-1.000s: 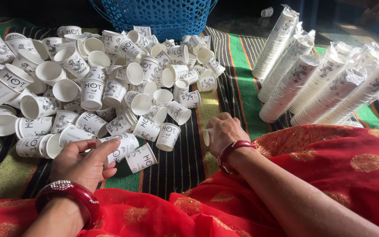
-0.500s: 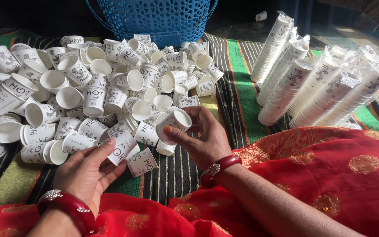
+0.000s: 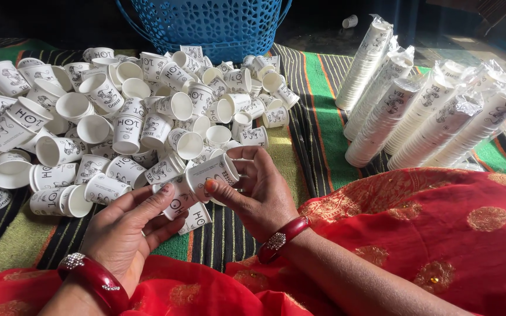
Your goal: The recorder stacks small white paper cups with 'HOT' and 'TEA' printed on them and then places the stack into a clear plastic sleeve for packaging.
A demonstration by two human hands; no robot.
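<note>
Paper cup (image 3: 212, 174) in right hand (image 3: 260, 193); left hand (image 3: 125, 228) holds second.

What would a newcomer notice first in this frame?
The sprawling heap of loose white paper cups across the striped mat's left side. At right lie plastic-wrapped cup stacks, and at centre the right hand and left hand hold nested cups.

right hand (image 3: 262, 193): paper cup (image 3: 213, 174) gripped on its side | left hand (image 3: 125, 228): second cup (image 3: 174, 202) touched | loose cup pile (image 3: 118, 117) behind | wrapped cup stacks (image 3: 428, 111) right | blue basket (image 3: 206, 23) beyond
</note>
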